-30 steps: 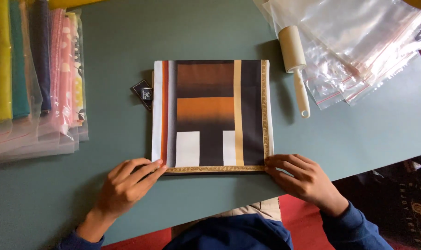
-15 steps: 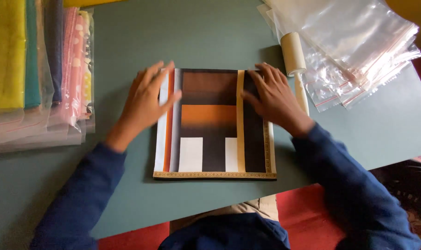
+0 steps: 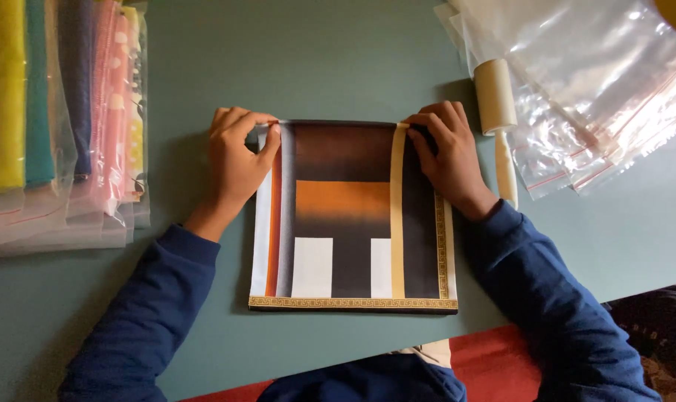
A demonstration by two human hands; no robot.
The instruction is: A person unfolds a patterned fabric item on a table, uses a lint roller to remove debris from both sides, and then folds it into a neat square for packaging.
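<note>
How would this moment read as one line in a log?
left hand: pinching top left corner of folded cloth | right hand: pinching top right corner | cloth: flat on green table | lint roller: beside right hand

You face a grey-green table (image 3: 338, 59) under soft, even light; red floor covering (image 3: 494, 365) shows below its near edge.
</note>
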